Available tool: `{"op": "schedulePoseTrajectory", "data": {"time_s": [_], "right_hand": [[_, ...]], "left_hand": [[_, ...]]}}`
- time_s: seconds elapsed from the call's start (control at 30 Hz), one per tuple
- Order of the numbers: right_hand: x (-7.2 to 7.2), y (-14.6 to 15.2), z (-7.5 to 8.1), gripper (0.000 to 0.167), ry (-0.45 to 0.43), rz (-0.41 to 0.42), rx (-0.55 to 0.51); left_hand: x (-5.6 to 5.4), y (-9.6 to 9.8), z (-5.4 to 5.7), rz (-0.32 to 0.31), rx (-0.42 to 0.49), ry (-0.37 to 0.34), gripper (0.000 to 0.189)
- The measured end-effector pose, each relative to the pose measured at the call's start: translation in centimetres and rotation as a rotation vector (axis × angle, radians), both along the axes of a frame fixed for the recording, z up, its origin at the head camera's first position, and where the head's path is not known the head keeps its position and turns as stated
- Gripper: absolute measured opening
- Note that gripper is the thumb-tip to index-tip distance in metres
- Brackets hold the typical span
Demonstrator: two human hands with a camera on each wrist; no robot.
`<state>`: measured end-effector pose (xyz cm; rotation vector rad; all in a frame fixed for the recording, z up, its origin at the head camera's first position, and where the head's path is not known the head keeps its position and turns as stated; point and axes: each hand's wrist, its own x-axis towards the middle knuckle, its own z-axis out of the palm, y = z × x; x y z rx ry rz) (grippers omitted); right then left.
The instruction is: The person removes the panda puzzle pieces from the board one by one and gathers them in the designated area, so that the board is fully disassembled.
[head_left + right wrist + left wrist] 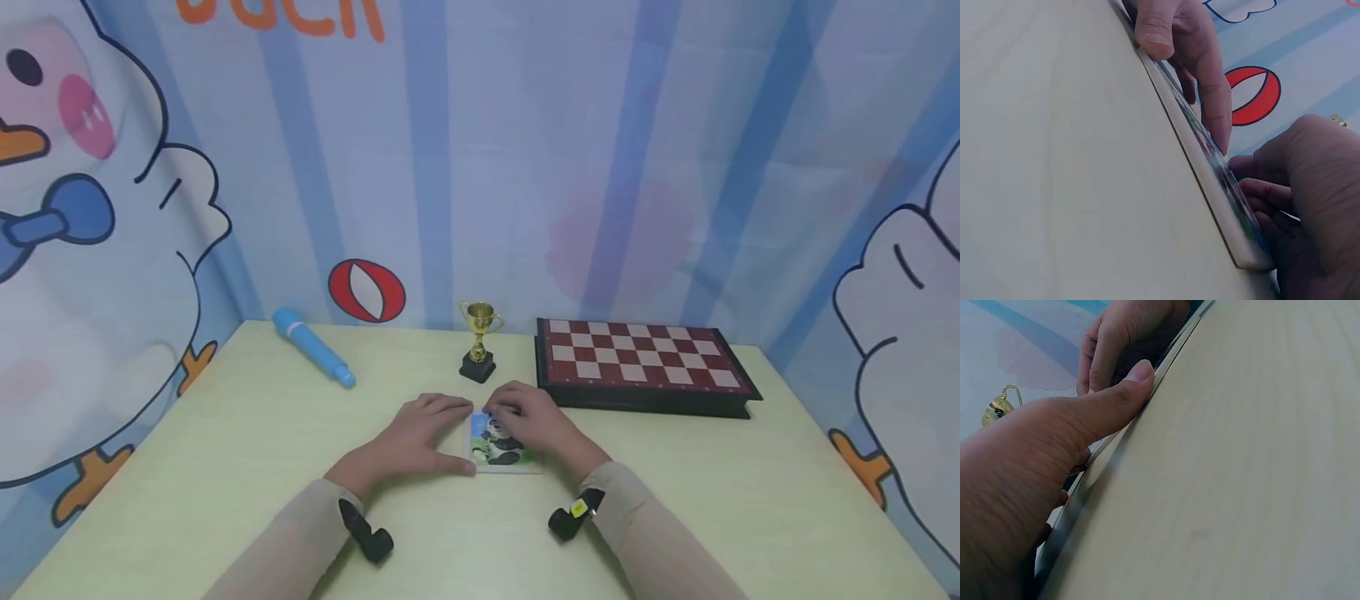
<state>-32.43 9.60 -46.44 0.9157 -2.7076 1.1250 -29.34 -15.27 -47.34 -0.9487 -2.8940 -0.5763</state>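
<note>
Panda pic (504,457) partly hidden at upper R, orange lettering (313,27) & L duck (97,333) cut off by head view's edges

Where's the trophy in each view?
Head: trophy near centre, left of the chessboard.
Left wrist: left side, cup showing above the left hand, lower part hidden.
Right wrist: right edge, probably just a gold sliver above the right hand.
Shared landmark: left hand.

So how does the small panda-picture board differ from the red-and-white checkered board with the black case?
- Size: the small panda-picture board is far smaller and thinner than the checkered board.
- Look: the panda board shows a cartoon panda with pale edges; the checkered board has a grid and black sides.
- State: the left hand steadies the panda board; neither hand is on the checkered board.

Shared: both lie flat.
</note>
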Motion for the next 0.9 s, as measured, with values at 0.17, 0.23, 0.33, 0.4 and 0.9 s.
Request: {"op": "schedulePoseTrajectory", "data": {"time_s": [0.17,0.23,0.33,0.4,0.9], "right_hand": [[0.03,-0.4,-0.06,0.021,-0.043,-0.035,-0.005],[0.05,-0.51,0.05,0.021,-0.072,-0.049,-0.009],[0.01,-0.65,0.22,0.021,-0.119,-0.077,-0.031],[-0.04,-0.74,0.29,0.021,-0.143,-0.094,-0.048],[0.1,-0.99,-0.03,0.019,-0.159,-0.079,-0.119]], "left_hand": [[0.24,-0.17,0.31,0.012,-0.003,-0.026,0.101],[0.27,-0.14,0.4,0.018,-0.004,-0.032,0.1],[0.24,0.0,0.53,0.024,-0.001,-0.033,0.1],[0.22,0.09,0.55,0.03,-0.006,-0.035,0.1],[0.06,0.08,0.26,0.029,0.001,-0.038,0.101]]}}
